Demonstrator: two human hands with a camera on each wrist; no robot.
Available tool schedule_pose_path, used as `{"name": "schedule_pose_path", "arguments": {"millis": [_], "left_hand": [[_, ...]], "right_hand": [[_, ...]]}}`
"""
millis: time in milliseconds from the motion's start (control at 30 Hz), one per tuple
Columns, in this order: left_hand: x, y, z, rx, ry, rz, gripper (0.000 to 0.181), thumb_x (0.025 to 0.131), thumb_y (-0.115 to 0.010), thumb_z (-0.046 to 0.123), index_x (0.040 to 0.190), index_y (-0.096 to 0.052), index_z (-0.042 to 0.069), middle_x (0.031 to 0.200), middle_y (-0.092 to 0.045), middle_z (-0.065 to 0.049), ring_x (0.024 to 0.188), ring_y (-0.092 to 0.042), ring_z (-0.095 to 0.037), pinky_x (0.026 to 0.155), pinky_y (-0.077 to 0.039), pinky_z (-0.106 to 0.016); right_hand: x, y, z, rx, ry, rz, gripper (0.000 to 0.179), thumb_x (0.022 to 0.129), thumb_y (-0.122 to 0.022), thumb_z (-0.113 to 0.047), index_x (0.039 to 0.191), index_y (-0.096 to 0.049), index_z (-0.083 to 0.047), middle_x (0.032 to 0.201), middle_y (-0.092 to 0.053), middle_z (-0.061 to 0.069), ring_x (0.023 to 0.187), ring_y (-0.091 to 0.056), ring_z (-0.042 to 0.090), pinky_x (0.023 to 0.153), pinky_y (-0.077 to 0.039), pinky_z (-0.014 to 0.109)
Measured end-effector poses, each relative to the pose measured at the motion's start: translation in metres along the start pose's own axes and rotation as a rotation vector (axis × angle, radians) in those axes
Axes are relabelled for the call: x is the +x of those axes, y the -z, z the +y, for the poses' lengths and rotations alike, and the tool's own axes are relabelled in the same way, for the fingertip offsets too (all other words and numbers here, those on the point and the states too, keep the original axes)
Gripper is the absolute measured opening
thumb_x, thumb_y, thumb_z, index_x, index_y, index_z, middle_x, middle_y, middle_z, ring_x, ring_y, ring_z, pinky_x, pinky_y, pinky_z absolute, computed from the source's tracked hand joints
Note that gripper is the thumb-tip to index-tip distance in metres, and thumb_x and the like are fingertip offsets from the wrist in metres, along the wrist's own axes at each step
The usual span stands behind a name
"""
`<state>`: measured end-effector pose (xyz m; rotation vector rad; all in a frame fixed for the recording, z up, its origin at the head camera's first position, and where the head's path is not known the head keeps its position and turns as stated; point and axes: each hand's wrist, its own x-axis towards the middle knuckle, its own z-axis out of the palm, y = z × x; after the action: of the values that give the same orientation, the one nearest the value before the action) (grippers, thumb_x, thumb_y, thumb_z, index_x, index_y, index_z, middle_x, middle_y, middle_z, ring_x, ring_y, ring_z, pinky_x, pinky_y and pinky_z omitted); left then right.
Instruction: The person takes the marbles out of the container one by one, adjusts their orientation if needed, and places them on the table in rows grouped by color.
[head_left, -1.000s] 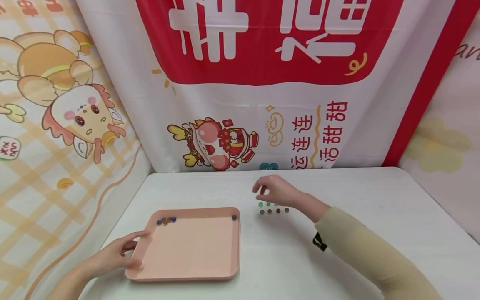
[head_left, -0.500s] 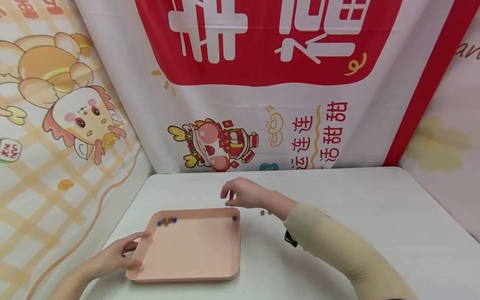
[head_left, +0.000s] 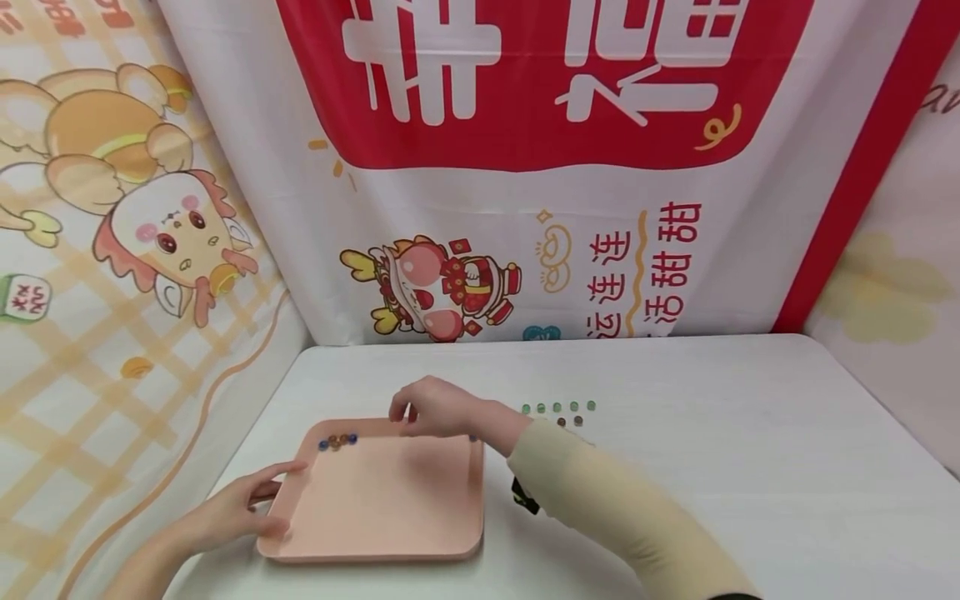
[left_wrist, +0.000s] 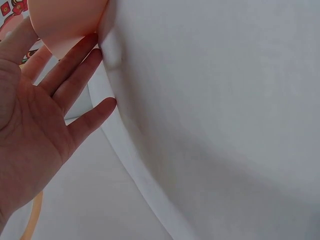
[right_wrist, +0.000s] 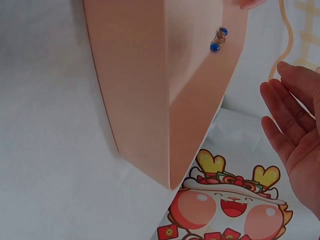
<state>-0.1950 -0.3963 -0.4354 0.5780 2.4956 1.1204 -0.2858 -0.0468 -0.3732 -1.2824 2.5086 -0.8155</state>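
Observation:
A shallow pink tray lies on the white table. My left hand grips its left side, thumb over the rim and other fingers against the outer wall. Over the tray's back part hangs my right hand, with thumb and fingers curled close together. Whether something is between those fingertips is hidden. Near the tray's back left corner, amber marbles cluster between two blue marbles. Another blue marble shows at the back right, partly behind the right hand. In the right wrist view, the tray's outer wall fills the middle.
To the right of the tray, several green marbles form a row on the table. Brown marbles stand in front of them, partly covered by the right forearm. Printed cloth hangs enclose the back and sides.
My right hand has moved left from above the table marbles to over the tray, uncovering the green row. The left hand stays at the tray's left side. The tray marbles look unchanged.

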Motion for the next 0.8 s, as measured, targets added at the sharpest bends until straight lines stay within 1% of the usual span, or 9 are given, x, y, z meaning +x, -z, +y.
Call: {"name": "schedule_pose_path", "arguments": {"millis": [100, 233, 300, 400, 467, 533, 667, 733, 800], "left_hand": [[0.000, -0.001, 0.000, 0.008, 0.008, 0.010, 0.079, 0.083, -0.078, 0.018, 0.145, -0.035, -0.006, 0.136, -0.048, -0.031, 0.110, -0.057, -0.005, 0.088, -0.046, -0.048], [0.000, -0.001, 0.001, 0.005, 0.028, 0.020, 0.081, 0.081, -0.079, 0.019, 0.144, -0.036, -0.005, 0.135, -0.049, -0.031, 0.109, -0.057, -0.007, 0.089, -0.041, -0.061], [0.001, -0.001, 0.001, 0.013, 0.032, 0.026, 0.081, 0.080, -0.080, 0.020, 0.144, -0.037, -0.005, 0.134, -0.051, -0.029, 0.109, -0.057, -0.006, 0.090, -0.043, -0.055], [0.002, -0.002, 0.002, 0.010, 0.035, 0.026, 0.081, 0.080, -0.080, 0.020, 0.144, -0.037, -0.004, 0.132, -0.054, -0.028, 0.108, -0.058, -0.006, 0.089, -0.046, -0.039], [0.003, -0.002, 0.003, 0.011, 0.043, 0.027, 0.082, 0.080, -0.081, 0.020, 0.145, -0.037, -0.003, 0.132, -0.054, -0.027, 0.109, -0.059, -0.010, 0.087, -0.046, -0.033], [0.003, -0.002, 0.004, 0.010, 0.050, 0.027, 0.082, 0.080, -0.081, 0.020, 0.146, -0.037, -0.002, 0.132, -0.054, -0.027, 0.111, -0.059, -0.018, 0.089, -0.046, -0.037], [0.001, -0.001, 0.007, 0.019, 0.067, 0.034, 0.082, 0.079, -0.081, 0.020, 0.146, -0.037, -0.001, 0.134, -0.052, -0.029, 0.114, -0.056, -0.034, 0.091, -0.042, -0.055], [0.000, 0.000, 0.007, 0.025, 0.071, 0.037, 0.082, 0.079, -0.081, 0.021, 0.146, -0.038, 0.000, 0.134, -0.051, -0.028, 0.115, -0.056, -0.036, 0.090, -0.043, -0.053], [0.000, 0.001, 0.007, 0.028, 0.064, 0.037, 0.082, 0.080, -0.081, 0.021, 0.146, -0.038, 0.000, 0.135, -0.051, -0.028, 0.115, -0.057, -0.032, 0.090, -0.045, -0.044]], "right_hand": [[0.009, -0.007, -0.002, 0.004, -0.003, -0.007, 0.012, 0.089, -0.072, -0.012, 0.101, -0.071, -0.014, 0.088, -0.064, -0.009, 0.080, -0.056, 0.004, 0.071, -0.046, 0.016], [0.021, -0.011, -0.006, -0.023, -0.006, -0.019, 0.012, 0.089, -0.071, -0.010, 0.101, -0.071, -0.013, 0.088, -0.064, -0.009, 0.079, -0.056, 0.004, 0.070, -0.046, 0.016], [0.027, -0.013, -0.009, -0.036, -0.010, -0.023, 0.012, 0.089, -0.071, -0.010, 0.102, -0.071, -0.012, 0.088, -0.064, -0.008, 0.080, -0.056, 0.004, 0.070, -0.046, 0.016], [0.035, -0.016, -0.012, -0.049, -0.018, -0.033, 0.014, 0.090, -0.071, -0.012, 0.104, -0.071, -0.012, 0.089, -0.063, -0.008, 0.080, -0.056, 0.004, 0.070, -0.045, 0.016], [0.039, -0.019, -0.015, -0.060, -0.020, -0.046, 0.016, 0.090, -0.071, -0.013, 0.105, -0.071, -0.010, 0.091, -0.064, -0.007, 0.080, -0.056, 0.005, 0.070, -0.045, 0.016], [0.043, -0.024, -0.017, -0.072, -0.024, -0.064, 0.017, 0.089, -0.072, -0.013, 0.106, -0.071, -0.011, 0.092, -0.065, -0.005, 0.080, -0.055, 0.004, 0.070, -0.044, 0.015], [0.051, -0.033, -0.021, -0.105, -0.025, -0.093, 0.018, 0.088, -0.073, -0.014, 0.106, -0.071, -0.013, 0.096, -0.066, -0.004, 0.081, -0.055, 0.004, 0.069, -0.044, 0.015], [0.054, -0.036, -0.022, -0.125, -0.024, -0.100, 0.020, 0.088, -0.074, -0.015, 0.108, -0.070, -0.013, 0.098, -0.066, -0.004, 0.082, -0.054, 0.004, 0.070, -0.043, 0.015], [0.058, -0.039, -0.023, -0.148, -0.019, -0.104, 0.023, 0.088, -0.074, -0.015, 0.110, -0.070, -0.012, 0.098, -0.066, -0.005, 0.082, -0.054, 0.004, 0.071, -0.043, 0.015]]}}
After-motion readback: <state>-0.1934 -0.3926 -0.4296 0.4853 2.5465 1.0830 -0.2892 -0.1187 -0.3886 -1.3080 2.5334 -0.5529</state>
